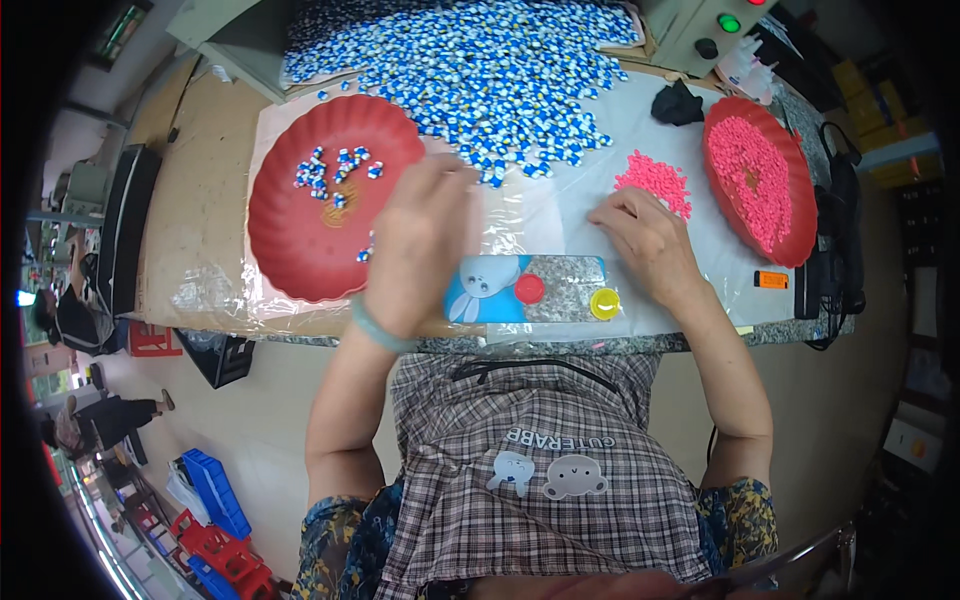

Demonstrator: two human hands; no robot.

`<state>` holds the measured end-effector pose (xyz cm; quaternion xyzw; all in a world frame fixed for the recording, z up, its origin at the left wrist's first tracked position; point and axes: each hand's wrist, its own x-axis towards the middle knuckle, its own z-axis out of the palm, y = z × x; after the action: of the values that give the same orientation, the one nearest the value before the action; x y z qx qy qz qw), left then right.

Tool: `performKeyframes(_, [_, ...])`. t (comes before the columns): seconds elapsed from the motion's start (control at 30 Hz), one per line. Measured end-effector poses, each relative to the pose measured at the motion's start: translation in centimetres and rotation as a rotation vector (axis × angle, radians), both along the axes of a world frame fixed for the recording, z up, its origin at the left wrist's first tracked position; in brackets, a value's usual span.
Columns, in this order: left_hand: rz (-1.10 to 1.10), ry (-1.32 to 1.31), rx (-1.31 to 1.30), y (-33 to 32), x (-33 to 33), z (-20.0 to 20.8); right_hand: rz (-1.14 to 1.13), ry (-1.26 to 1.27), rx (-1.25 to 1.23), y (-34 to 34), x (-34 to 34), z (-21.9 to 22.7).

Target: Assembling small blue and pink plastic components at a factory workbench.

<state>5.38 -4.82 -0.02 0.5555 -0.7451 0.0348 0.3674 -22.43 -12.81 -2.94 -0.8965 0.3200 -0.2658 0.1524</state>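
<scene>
My left hand (420,235), slightly blurred, hovers between a scalloped red plate (290,245) and the near edge of a big heap of small blue-and-white pieces (500,75); its fingertips are not clear. Several such pieces lie in that plate. My right hand (650,245) is beside a small pile of pink bits (655,180), thumb and fingers pinched together; whatever they hold is too small to make out. Between the hands, near the table edge, lies a flat blue rabbit-printed panel (485,285) with a see-through part. A red round lid (529,289) and a yellow one (605,303) sit on it.
At the right, a second red plate (800,215) holds many pink bits. Near it are a black cloth lump (677,103), white bottles (745,65) and an orange box (771,280). A grey machine (690,35) stands at the back. Plastic sheeting covers the tabletop.
</scene>
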Motion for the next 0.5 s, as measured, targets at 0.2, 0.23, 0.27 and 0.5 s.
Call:
performKeyframes(0.2, [0.033, -0.046, 0.243, -3.3, -1.6, -1.3, 0.064, 0.098, -0.079, -0.8, -0.1, 0.2])
performKeyframes(0.23, [0.05, -0.055, 0.24, -3.5, -1.6, -1.4, 0.07, 0.108, -0.077, -0.8, 0.3, 0.5])
performKeyframes(0.27, [0.048, -0.108, 0.231, -3.6, -1.6, -1.7, 0.081, 0.116, -0.076, -0.7, 0.6, 0.8])
performKeyframes(0.5, [-0.013, -0.309, 0.229, -4.5, -2.3, -4.1, 0.074, 0.202, -0.062, -0.4, 0.4, 1.4])
